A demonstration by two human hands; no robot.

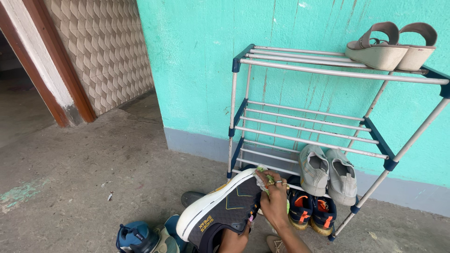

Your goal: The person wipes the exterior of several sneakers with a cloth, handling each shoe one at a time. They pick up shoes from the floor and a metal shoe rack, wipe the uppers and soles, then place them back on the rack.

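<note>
At the bottom centre of the frame a dark knit sneaker (224, 213) with a thick white rubber sole and thin yellow stitch lines lies tilted, toe toward the upper right. The left hand (234, 241) sits under its heel end, mostly hidden inside or behind the shoe, so how far it is closed cannot be told. The right hand (274, 199), rings on its fingers, is curled tight around a crumpled pale-green cloth (263, 177) and presses it against the toe, so the shoe lies just left of and below that hand, touching it.

Behind them a rack (328, 72) of thin metal rods with dark blue plastic joints stands against a smooth turquoise wall (197, 70). Beige wedge sandals (391, 47) rest on its top tier at upper right; grey canvas slip-ons (328, 173) lean on the lowest tier, with small navy-and-orange shoes (309, 211) below them on the rough concrete floor (93, 164). A blue shoe (136, 236) lies at lower left.
</note>
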